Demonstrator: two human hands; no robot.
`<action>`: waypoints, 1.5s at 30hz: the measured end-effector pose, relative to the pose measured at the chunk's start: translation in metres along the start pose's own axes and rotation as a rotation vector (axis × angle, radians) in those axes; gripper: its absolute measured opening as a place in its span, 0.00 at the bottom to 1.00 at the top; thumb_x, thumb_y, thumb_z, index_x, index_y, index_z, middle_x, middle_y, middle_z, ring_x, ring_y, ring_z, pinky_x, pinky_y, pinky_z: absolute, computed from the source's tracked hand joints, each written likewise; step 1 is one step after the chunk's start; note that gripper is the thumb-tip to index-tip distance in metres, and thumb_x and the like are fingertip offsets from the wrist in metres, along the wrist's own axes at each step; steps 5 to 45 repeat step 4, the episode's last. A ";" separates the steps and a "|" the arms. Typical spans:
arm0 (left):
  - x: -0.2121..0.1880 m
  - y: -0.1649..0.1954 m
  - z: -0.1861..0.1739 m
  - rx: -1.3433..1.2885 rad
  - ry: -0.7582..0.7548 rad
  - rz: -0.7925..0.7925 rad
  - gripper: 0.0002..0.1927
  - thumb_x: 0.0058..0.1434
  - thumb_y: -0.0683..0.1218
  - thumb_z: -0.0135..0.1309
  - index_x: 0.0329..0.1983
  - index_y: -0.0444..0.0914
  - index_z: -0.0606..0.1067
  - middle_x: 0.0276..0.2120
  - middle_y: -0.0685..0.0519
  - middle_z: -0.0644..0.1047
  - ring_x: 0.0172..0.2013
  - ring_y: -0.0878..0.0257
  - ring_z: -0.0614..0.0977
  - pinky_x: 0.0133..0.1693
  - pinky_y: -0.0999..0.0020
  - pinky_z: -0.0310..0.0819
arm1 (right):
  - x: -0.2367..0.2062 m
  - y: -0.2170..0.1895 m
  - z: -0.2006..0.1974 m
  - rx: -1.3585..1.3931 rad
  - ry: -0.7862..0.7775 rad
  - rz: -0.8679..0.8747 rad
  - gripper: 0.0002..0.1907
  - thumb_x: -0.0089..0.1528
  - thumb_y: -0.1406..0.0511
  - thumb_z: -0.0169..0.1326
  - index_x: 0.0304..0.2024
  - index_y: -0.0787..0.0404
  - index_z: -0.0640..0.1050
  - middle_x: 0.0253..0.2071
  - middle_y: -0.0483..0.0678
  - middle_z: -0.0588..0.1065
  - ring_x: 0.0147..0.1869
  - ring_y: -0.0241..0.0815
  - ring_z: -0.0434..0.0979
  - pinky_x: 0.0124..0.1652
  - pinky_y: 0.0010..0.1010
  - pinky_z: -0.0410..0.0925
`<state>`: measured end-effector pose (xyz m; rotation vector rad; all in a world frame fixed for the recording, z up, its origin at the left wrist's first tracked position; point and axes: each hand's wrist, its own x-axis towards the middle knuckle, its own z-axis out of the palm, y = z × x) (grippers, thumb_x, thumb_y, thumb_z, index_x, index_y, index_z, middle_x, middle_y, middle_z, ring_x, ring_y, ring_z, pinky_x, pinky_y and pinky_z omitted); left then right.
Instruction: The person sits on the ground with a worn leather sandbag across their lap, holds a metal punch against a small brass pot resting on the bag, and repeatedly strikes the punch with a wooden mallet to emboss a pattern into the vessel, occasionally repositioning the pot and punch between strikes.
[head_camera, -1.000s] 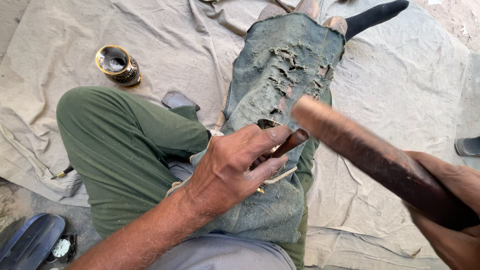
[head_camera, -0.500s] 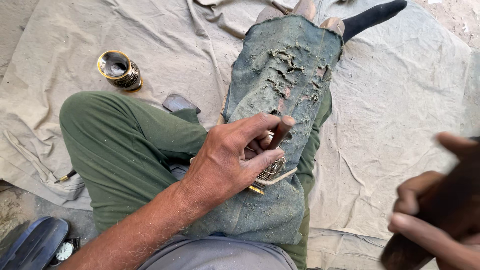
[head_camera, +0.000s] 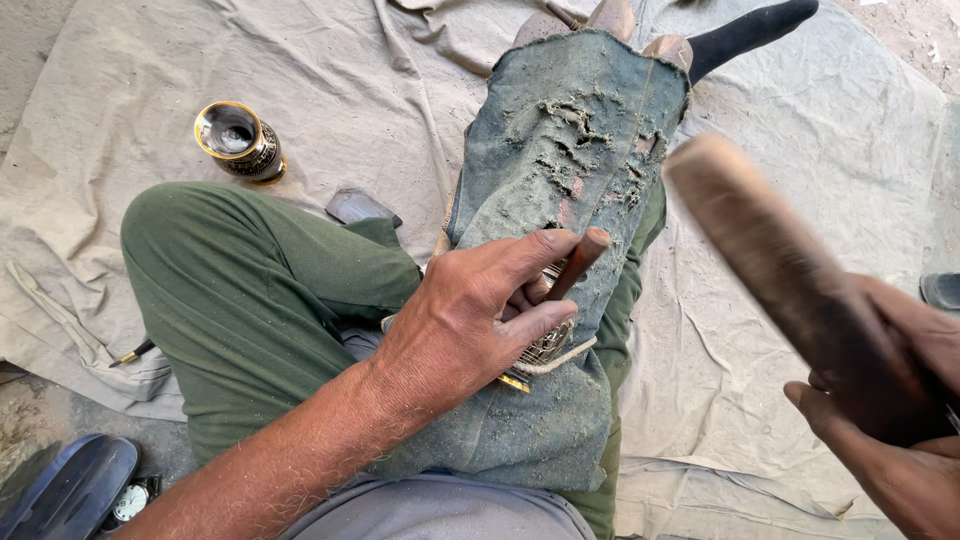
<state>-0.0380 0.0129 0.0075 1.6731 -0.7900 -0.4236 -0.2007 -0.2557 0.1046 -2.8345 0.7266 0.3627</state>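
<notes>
I sit on a pale canvas sheet (head_camera: 330, 60) spread over the ground, creased and dusty, with one leg in green trousers (head_camera: 250, 290) bent and the other stretched out under a worn, torn denim pad (head_camera: 570, 130).

At the far left a dark sandal (head_camera: 65, 490) lies at the edge of the sheet with a small watch face (head_camera: 130, 503) beside it, and a thin tool with a brass tip (head_camera: 130, 353) pokes out from a fold of the cloth. Further up stands a small black and gold vase (head_camera: 238, 140), upright, well apart from my hands.

My left hand (head_camera: 470, 320) rests on the denim over my thigh, its fingers (head_camera: 535, 322) clenched around a slim brown punch (head_camera: 577, 262) whose blunt top sticks up past my forefinger. Under that hand lies a flat brass piece (head_camera: 545, 350); only its patterned edge shows, so I cannot tell its full shape or where the punch tip meets it.

What has changed is on the right. A second ago the wooden mallet (head_camera: 770, 260) was down near the punch, half a second ago it was swung away out of sight, and now it is back in view, raised and blurred, apart from the punch top. I judge that I am between blows in a steady run of tapping. My right hand (head_camera: 890, 400) grips the mallet's lower end, fingers wrapped tight, though the frame cuts off most of that hand.
</notes>
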 end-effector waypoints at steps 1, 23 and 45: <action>-0.001 0.001 0.000 0.014 0.002 -0.006 0.29 0.58 0.44 0.66 0.63 0.43 0.72 0.38 0.53 0.82 0.34 0.64 0.85 0.38 0.69 0.83 | 0.004 0.007 -0.003 -0.067 -0.110 0.108 0.31 0.55 0.70 0.70 0.57 0.59 0.71 0.33 0.53 0.75 0.33 0.44 0.79 0.36 0.32 0.75; -0.002 0.005 0.000 0.105 -0.025 0.077 0.26 0.59 0.44 0.65 0.61 0.44 0.74 0.38 0.51 0.82 0.38 0.59 0.85 0.39 0.64 0.81 | 0.005 0.024 -0.001 -0.032 -0.106 -0.036 0.36 0.51 0.71 0.67 0.61 0.56 0.71 0.41 0.56 0.79 0.40 0.45 0.84 0.41 0.30 0.77; -0.002 0.005 0.000 0.105 -0.025 0.077 0.26 0.59 0.44 0.65 0.61 0.44 0.74 0.38 0.51 0.82 0.38 0.59 0.85 0.39 0.64 0.81 | 0.005 0.024 -0.001 -0.032 -0.106 -0.036 0.36 0.51 0.71 0.67 0.61 0.56 0.71 0.41 0.56 0.79 0.40 0.45 0.84 0.41 0.30 0.77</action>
